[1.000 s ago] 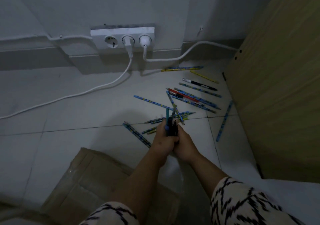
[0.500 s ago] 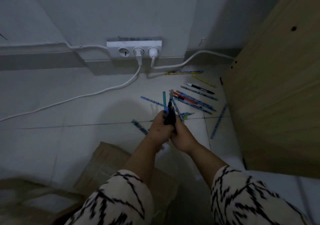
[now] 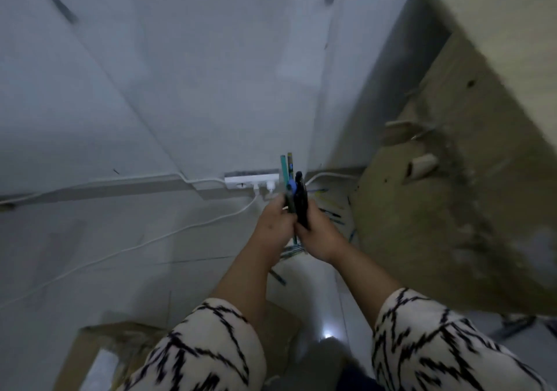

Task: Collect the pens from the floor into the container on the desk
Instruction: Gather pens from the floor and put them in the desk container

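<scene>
Blue, teal and black pens (image 3: 294, 193) stand upright in a bundle clutched between both hands, their tips rising in front of the white power strip (image 3: 251, 179) fixed low on the wall. The left hand (image 3: 275, 224) wraps the bundle from one side and the right hand (image 3: 321, 236) closes on it from the other, the two touching. More pens (image 3: 330, 209) lie scattered on the pale tiled floor (image 3: 105, 227) beyond the hands, close to the foot of a wooden panel (image 3: 452, 209) on the right; the picture is blurred, so they cannot be counted. A white cable (image 3: 150, 240) trails from the strip across the floor. Flattened cardboard (image 3: 99, 342) lies below the patterned sleeves (image 3: 211, 348).
</scene>
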Motion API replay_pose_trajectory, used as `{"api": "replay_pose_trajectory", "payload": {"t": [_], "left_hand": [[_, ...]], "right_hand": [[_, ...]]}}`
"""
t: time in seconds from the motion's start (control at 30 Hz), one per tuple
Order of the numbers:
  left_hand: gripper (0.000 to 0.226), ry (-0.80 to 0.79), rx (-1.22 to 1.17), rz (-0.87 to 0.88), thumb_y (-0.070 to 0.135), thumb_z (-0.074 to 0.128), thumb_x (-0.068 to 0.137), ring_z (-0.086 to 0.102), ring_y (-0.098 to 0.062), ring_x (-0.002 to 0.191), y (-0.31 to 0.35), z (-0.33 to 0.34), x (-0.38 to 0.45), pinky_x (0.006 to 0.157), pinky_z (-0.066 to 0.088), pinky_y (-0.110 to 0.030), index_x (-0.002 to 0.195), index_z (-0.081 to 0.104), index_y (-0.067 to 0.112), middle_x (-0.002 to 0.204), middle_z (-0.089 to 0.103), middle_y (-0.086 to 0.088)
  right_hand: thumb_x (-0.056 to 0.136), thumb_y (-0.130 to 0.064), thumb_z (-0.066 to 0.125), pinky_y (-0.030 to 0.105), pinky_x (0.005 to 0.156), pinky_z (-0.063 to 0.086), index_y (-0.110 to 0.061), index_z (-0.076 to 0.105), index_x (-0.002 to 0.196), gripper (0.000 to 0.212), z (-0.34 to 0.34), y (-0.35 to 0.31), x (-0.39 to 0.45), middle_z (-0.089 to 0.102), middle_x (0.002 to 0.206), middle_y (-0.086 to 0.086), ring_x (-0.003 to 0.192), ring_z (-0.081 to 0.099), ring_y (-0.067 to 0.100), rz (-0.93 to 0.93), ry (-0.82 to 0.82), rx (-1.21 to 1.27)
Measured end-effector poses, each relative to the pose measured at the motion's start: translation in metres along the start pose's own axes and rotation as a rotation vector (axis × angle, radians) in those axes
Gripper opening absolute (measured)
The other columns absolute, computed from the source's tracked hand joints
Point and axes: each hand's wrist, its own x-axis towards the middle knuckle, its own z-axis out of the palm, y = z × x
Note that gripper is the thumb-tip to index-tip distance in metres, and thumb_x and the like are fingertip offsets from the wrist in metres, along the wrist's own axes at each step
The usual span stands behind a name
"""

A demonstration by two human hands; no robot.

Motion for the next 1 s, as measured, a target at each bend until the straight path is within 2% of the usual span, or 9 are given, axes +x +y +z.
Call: {"api": "replay_pose_trajectory", "payload": {"t": [0.13,0.27,0.37,0.53,0.63,0.7,0.83,0.9,1.0], "left_hand": [[0.035,-0.051,0.032,0.050,-0.008,0.044,0.084,0.058,-0.022,0.093,0.092,0.020,-0.040,0.080,0.048,-0.030,0.110,0.060,0.007,0.103,0.063,-0.014],[0.035,-0.095,0.045,0.108,-0.005,0.040,0.090,0.059,-0.023,0.102,0.157,0.055,-0.067,0.091,0.048,-0.034,0.120,0.057,0.001,0.117,0.064,-0.021],[0.033,-0.130,-0.010,0.130,-0.004,0.039,0.093,0.058,-0.021,0.102,0.199,0.088,-0.086,0.097,0.046,-0.038,0.119,0.058,0.002,0.113,0.064,-0.014],[0.028,-0.220,-0.077,0.150,-0.002,0.037,0.095,0.059,-0.023,0.088,0.249,0.143,-0.114,0.068,0.048,-0.026,0.108,0.058,0.011,0.101,0.061,-0.011],[0.027,-0.263,-0.064,0.164,-0.001,0.039,0.095,0.060,-0.026,0.090,0.264,0.181,-0.126,0.080,0.051,-0.037,0.112,0.059,0.005,0.104,0.061,-0.014],[0.026,-0.295,-0.040,0.170,0.001,0.040,0.094,0.060,-0.028,0.101,0.272,0.208,-0.135,0.096,0.047,-0.045,0.106,0.060,0.011,0.106,0.062,-0.013],[0.023,-0.353,0.008,0.164,0.005,0.044,0.090,0.060,-0.031,0.109,0.273,0.256,-0.148,0.099,0.049,-0.045,0.098,0.060,0.019,0.117,0.060,-0.014],[0.022,-0.393,0.046,0.125,0.013,0.047,0.087,0.058,-0.032,0.111,0.265,0.280,-0.152,0.099,0.048,-0.045,0.103,0.060,0.021,0.128,0.053,-0.017],[0.027,-0.469,0.081,0.017,0.019,0.049,0.091,0.055,-0.031,0.116,0.250,0.304,-0.158,0.097,0.045,-0.043,0.117,0.055,0.015,0.133,0.051,-0.015]], "right_hand": [[0.090,-0.001,0.049,0.026,0.100,0.037,-0.005,0.030,0.137,0.051,-0.065,-0.073,-0.036,0.047,0.131,0.007,0.120,0.043,0.015,-0.056,0.089,0.031],[0.089,0.004,0.050,0.036,0.110,0.034,-0.002,0.034,0.134,0.048,-0.128,-0.119,-0.068,0.045,0.126,0.004,0.121,0.042,0.015,-0.074,0.153,0.036],[0.089,0.000,0.053,0.030,0.106,0.033,-0.001,0.034,0.135,0.049,-0.180,-0.144,-0.090,0.047,0.134,0.014,0.127,0.044,0.022,-0.078,0.185,-0.027],[0.088,0.000,0.054,0.022,0.097,0.036,0.000,0.036,0.132,0.048,-0.256,-0.165,-0.129,0.048,0.124,0.007,0.117,0.046,0.017,-0.052,0.217,-0.113],[0.088,-0.004,0.055,0.034,0.093,0.043,-0.002,0.036,0.130,0.046,-0.294,-0.165,-0.155,0.052,0.116,0.008,0.109,0.051,0.021,-0.003,0.266,-0.150],[0.089,-0.003,0.053,0.030,0.083,0.045,-0.004,0.035,0.129,0.045,-0.317,-0.161,-0.175,0.052,0.108,0.002,0.099,0.052,0.016,0.026,0.300,-0.131],[0.091,-0.005,0.049,0.018,0.064,0.039,-0.005,0.034,0.129,0.040,-0.351,-0.144,-0.209,0.046,0.087,-0.013,0.082,0.049,0.008,0.096,0.341,-0.138],[0.092,-0.006,0.048,0.021,0.066,0.041,-0.006,0.035,0.129,0.039,-0.364,-0.131,-0.226,0.048,0.089,-0.010,0.087,0.051,0.013,0.151,0.355,-0.175],[0.092,-0.008,0.049,0.037,0.084,0.046,-0.006,0.038,0.128,0.037,-0.376,-0.109,-0.246,0.055,0.112,0.010,0.105,0.054,0.028,0.248,0.338,-0.228]]}}
